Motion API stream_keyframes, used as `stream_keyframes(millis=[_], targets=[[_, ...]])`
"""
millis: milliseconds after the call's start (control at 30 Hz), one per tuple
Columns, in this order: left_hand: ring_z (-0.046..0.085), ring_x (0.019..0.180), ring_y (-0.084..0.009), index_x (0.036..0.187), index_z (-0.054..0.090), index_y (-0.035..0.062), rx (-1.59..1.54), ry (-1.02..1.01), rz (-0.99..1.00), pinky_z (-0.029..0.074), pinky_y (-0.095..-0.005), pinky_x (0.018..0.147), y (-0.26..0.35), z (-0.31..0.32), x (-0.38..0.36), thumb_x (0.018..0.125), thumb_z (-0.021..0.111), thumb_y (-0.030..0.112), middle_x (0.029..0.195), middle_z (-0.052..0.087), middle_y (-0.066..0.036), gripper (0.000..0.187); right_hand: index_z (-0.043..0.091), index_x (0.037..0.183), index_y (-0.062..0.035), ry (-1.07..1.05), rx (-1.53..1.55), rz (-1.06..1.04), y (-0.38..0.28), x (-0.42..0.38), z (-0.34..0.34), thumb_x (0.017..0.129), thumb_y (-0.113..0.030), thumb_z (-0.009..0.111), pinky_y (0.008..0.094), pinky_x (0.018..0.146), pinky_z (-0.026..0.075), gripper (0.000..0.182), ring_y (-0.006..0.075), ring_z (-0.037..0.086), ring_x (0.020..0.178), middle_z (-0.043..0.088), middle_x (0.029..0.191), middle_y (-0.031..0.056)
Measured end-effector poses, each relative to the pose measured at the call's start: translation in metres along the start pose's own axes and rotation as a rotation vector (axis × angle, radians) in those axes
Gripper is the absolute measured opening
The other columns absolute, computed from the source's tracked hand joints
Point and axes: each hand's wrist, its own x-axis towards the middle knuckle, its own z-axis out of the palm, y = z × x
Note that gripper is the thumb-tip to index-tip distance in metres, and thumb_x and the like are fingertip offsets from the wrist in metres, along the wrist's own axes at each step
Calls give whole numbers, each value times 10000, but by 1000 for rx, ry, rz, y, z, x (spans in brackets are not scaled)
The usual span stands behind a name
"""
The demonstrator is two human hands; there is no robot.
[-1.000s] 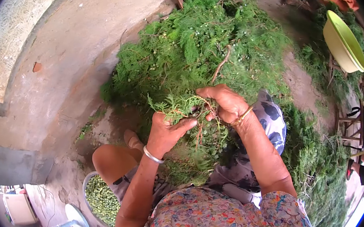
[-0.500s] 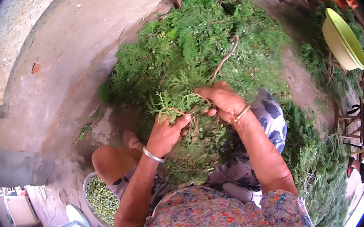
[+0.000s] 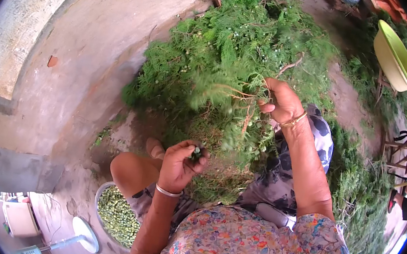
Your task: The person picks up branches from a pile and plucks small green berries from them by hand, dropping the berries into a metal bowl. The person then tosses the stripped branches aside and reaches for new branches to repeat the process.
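Observation:
In front of me my right hand (image 3: pixel 282 102) pinches a leafy conifer sprig (image 3: pixel 249 99) by its thin brown stems. The sprig's outer leaves are smeared by motion. My left hand (image 3: pixel 181 163), with a silver bangle at the wrist, is closed near my bent knee, apart from the sprig. A small green cone (image 3: pixel 197 152) shows between its thumb and fingers; whether there are more inside is hidden. Below and beyond both hands lies a large heap of green conifer branches (image 3: pixel 244 36).
Beside my left leg stands a round tub (image 3: pixel 99 200) full of small green cones. A fan (image 3: pixel 85 235) lies or stands at lower left. At upper right is a yellow-green basin (image 3: pixel 397 56); more branches (image 3: pixel 360 205) spread along my right, near a wooden chair (image 3: pixel 397 155).
My left hand has come away from the sprig, down toward me, with a green cone in it. My right hand has moved slightly up and right with the sprig.

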Motion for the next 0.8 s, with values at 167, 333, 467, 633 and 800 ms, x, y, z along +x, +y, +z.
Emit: stream_keyframes(millis=[167, 333, 467, 633, 800], targets=[[588, 720, -201, 943, 566, -39, -163, -44, 129, 455, -249, 469, 1, 4, 10, 859, 550, 91, 902, 605, -194, 156, 513, 879, -17, -55, 46, 125, 1, -6, 0, 882, -103, 457, 182, 312, 289, 103, 110, 456, 504, 531, 715, 78], [558, 595, -161, 946, 594, -38, 197, -37, 178, 417, -244, 474, -2, 31, 31, 823, 636, 89, 818, 628, -146, 182, 512, 869, -23, -146, 93, 203, 5, -5, 0, 885, -109, 455, 178, 314, 293, 104, 110, 455, 509, 532, 716, 78], [581, 607, -175, 971, 601, -15, 2, -20, 158, 430, -268, 474, -6, 47, 48, 831, 665, 187, 795, 624, -96, 254, 512, 868, -27, -165, 131, 246, 6, -4, -1, 883, -113, 458, 174, 315, 291, 103, 109, 449, 505, 534, 721, 76], [616, 808, -210, 1041, 580, 36, -252, -37, 102, 525, -349, 674, -17, 29, 79, 847, 633, 216, 975, 630, -68, 270, 515, 871, -39, -154, 88, 224, 3, -4, 1, 881, -112, 461, 178, 315, 290, 91, 118, 455, 503, 534, 733, 79], [601, 914, -176, 1016, 616, 47, -245, -145, 84, 493, -343, 818, -6, 43, 71, 769, 683, 114, 964, 636, -30, 265, 521, 886, -35, -86, 77, 186, 6, -2, 1, 882, -115, 471, 186, 310, 285, 94, 127, 460, 505, 530, 750, 76]])
